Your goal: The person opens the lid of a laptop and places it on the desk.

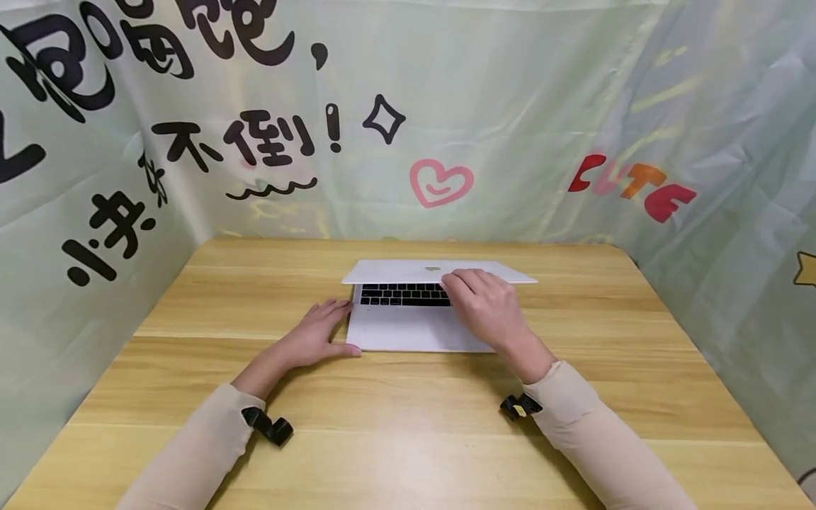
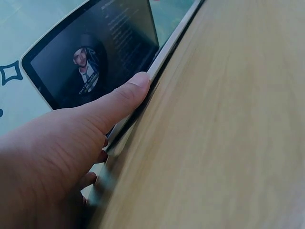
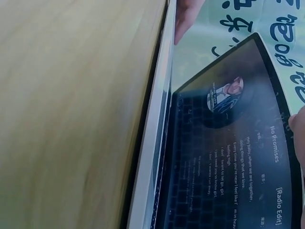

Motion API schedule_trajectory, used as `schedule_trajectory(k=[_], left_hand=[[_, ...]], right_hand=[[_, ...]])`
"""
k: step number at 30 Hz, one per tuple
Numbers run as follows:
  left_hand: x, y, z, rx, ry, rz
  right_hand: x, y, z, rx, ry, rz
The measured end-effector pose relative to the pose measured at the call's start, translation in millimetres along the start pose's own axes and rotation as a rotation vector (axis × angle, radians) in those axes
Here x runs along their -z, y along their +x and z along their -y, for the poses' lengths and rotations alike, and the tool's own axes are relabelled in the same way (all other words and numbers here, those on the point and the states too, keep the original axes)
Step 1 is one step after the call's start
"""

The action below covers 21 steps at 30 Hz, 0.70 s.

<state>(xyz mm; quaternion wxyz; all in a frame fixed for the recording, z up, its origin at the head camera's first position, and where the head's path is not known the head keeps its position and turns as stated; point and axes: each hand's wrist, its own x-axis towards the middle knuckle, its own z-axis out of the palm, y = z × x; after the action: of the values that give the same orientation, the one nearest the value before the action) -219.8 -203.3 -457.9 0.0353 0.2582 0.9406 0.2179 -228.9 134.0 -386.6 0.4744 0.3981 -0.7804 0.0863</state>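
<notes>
Presently: laptop (image 1: 408, 316) sitting on counter (image 1: 382, 439), lid (image 1: 389, 271) tilting low over keyboard (image 1: 401, 295), screen (image 3: 238, 157) showing text | right hand (image 1: 487, 308): grip pinching lid's edge | left hand (image 1: 314, 336): grip spreading, thumb (image 1: 344, 350) touching base's (image 1: 414, 331) front edge, fingers (image 1: 333, 307) lying along left side

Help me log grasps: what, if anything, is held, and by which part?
The right hand holds the laptop's lid by its free edge; the left hand touches the base's front-left corner.

Silver laptop (image 1: 408, 329), flat in far half of tabletop (image 1: 408, 432), roughly midway between left and right edges. Lid (image 1: 389, 270) partly open, tilted forward over black keyboard (image 1: 404, 294). Screen (image 3: 252, 133) lit, dark, showing lyrics.
</notes>
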Motion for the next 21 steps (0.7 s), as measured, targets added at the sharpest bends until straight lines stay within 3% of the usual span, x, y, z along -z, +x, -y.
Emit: schedule_trajectory(k=[13, 21], left_hand=[[0.5, -0.6, 0.5, 0.002, 0.007, 0.0], [0.4, 1.9, 1.6, 0.004, 0.005, -0.002]], right_hand=[[-11.2, 8.8, -0.3, -0.051, -0.062, -0.067], [-15.0, 19.8, -4.4, -0.124, -0.097, -0.08]])
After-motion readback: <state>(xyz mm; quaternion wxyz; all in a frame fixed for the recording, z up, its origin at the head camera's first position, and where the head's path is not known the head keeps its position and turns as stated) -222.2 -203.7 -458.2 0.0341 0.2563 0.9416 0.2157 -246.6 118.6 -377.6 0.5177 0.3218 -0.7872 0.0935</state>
